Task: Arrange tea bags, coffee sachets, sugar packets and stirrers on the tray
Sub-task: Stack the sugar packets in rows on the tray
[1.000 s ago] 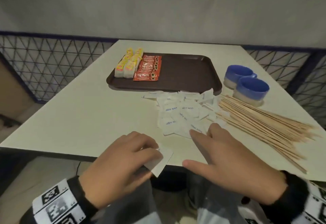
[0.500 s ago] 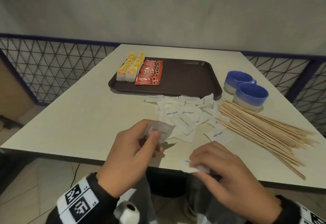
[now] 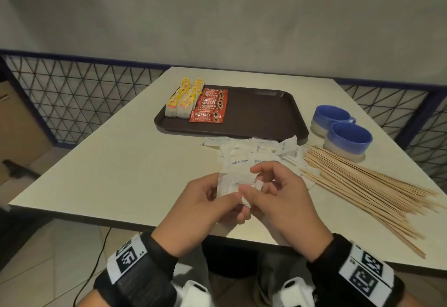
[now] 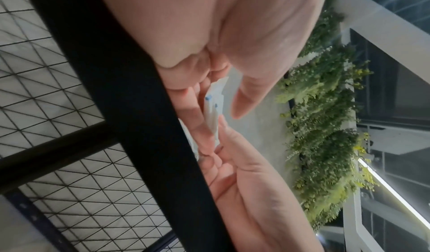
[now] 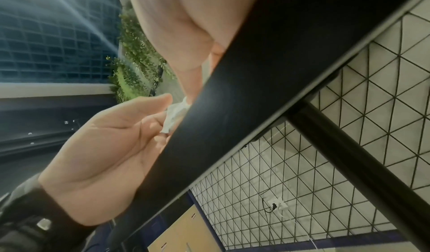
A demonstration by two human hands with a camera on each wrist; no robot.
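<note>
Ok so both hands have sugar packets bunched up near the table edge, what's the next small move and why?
Probably carry the held sugar packets forward to the bare part of the tray, beside the coffee sachets. Left hand and right hand both pinch them; tea bags are placed, and the loose sugar pile waits.

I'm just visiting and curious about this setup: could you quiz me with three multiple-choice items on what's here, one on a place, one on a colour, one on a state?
1. Where are the coffee sachets?
A. on the tray
B. inside a cup
C. on the floor

2. What colour are the two cups?
A. red
B. blue
C. green

3. What are the hands doing?
A. resting flat on the table
B. holding stirrers
C. holding sugar packets together

Answers: 1 A, they lie on the tray beside the tea bags. 2 B, both are blue. 3 C, the left hand and right hand grip sugar packets.
</note>
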